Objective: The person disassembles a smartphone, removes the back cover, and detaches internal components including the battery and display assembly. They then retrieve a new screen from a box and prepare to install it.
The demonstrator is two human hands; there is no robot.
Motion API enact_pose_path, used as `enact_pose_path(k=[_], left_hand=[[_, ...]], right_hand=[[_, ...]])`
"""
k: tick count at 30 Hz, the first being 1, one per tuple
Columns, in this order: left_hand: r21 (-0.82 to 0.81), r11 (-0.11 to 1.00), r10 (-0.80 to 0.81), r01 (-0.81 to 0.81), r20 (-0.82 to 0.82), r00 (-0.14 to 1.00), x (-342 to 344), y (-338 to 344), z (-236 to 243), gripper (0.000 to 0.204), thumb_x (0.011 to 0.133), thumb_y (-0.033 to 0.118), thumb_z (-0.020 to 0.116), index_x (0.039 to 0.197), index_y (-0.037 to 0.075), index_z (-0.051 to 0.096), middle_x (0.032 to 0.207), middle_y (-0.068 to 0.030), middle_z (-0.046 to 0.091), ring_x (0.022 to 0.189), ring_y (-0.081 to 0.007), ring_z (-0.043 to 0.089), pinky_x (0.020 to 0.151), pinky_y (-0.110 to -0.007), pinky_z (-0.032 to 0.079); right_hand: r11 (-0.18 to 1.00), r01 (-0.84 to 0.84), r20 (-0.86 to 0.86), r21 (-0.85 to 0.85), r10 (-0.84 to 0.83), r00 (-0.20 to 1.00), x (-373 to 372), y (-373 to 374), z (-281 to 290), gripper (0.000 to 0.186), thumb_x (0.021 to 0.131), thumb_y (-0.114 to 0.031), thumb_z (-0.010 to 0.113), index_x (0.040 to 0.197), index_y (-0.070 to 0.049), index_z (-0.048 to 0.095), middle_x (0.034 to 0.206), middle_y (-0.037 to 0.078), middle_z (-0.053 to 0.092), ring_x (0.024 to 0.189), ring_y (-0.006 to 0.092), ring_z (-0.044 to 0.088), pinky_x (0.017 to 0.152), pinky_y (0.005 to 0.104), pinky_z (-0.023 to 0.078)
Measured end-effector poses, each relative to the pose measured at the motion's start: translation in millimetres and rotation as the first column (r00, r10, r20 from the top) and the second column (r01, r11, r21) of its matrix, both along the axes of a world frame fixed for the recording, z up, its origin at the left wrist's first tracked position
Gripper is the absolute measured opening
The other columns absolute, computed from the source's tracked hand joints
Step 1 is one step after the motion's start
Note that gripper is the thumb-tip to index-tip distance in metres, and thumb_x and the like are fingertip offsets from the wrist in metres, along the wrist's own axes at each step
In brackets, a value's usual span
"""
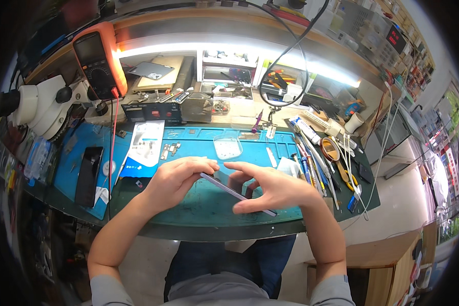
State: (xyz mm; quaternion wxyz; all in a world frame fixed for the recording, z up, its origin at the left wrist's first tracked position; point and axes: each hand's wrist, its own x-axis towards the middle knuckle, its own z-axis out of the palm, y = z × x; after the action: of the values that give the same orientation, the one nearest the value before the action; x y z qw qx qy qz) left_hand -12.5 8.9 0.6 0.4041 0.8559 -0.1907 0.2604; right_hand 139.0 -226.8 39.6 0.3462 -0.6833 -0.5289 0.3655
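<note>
A slim smartphone [223,185] with a pale purple edge is tilted above the blue work mat [183,210]. My left hand [174,184] has its fingers closed over the phone's upper left end. Beside the phone's face my right hand [273,189] is spread, thumb apart from the fingers; whether a fingertip touches the glass is hard to tell. Just beyond both hands sits a small clear tray [227,148] with tiny bits in it. Small metal parts [170,150] lie left of that tray.
On the left are a black phone [90,176], a blue-and-white packet [144,149], an orange multimeter [99,61] and a white microscope [41,107]. Tweezers, screwdrivers and yellow-handled pliers [346,176] crowd the right. A black cable [306,76] loops over the back shelf.
</note>
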Motion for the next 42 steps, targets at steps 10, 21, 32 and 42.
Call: enact_pose_path(k=[10,21,32,42], left_hand=[[-0.830,0.447,-0.229,-0.333,-0.466,0.854,-3.0,-45.1,8.2,0.027,0.101,0.014,0.063,0.123,-0.001,0.060,0.113,-0.0115,0.068,0.100,-0.0178,0.069,0.088,-0.033,0.058],[-0.762,0.400,-0.215,-0.509,-0.618,0.757,6.7,-60.8,-10.3,0.021,0.100,0.013,0.063,0.113,-0.004,0.060,0.106,-0.0119,0.065,0.096,-0.0194,0.069,0.085,-0.034,0.062],[-0.517,0.594,-0.091,-0.617,-0.805,0.587,26.4,-69.3,8.0,0.016,0.094,0.011,0.056,0.103,-0.003,0.055,0.097,-0.0111,0.059,0.084,-0.0214,0.068,0.077,-0.033,0.063],[-0.623,0.547,-0.313,-0.560,-0.772,0.553,31.4,-52.9,10.9,0.020,0.101,0.003,0.051,0.113,-0.009,0.059,0.110,-0.0157,0.064,0.103,-0.0227,0.067,0.093,-0.034,0.060]], right_hand=[[0.792,0.320,0.680,0.520,-0.611,0.406,-57.7,2.0,-21.3,0.073,0.075,-0.032,0.083,0.143,-0.019,0.058,0.125,0.019,0.051,0.117,0.0367,0.052,0.095,0.0480,0.047],[0.826,0.301,0.823,0.477,-0.540,0.178,-78.5,-10.2,-30.9,0.067,0.074,-0.034,0.083,0.137,-0.018,0.064,0.120,0.015,0.052,0.107,0.0292,0.053,0.080,0.0386,0.045],[0.825,0.308,0.829,0.474,-0.536,0.159,-80.3,-11.2,-31.0,0.065,0.074,-0.034,0.082,0.135,-0.017,0.065,0.117,0.015,0.053,0.100,0.0278,0.052,0.077,0.0372,0.044],[0.821,0.347,0.798,0.452,-0.547,0.253,-65.3,-14.8,-41.3,0.066,0.073,-0.038,0.083,0.134,-0.016,0.066,0.115,0.015,0.053,0.103,0.0293,0.051,0.080,0.0381,0.046]])
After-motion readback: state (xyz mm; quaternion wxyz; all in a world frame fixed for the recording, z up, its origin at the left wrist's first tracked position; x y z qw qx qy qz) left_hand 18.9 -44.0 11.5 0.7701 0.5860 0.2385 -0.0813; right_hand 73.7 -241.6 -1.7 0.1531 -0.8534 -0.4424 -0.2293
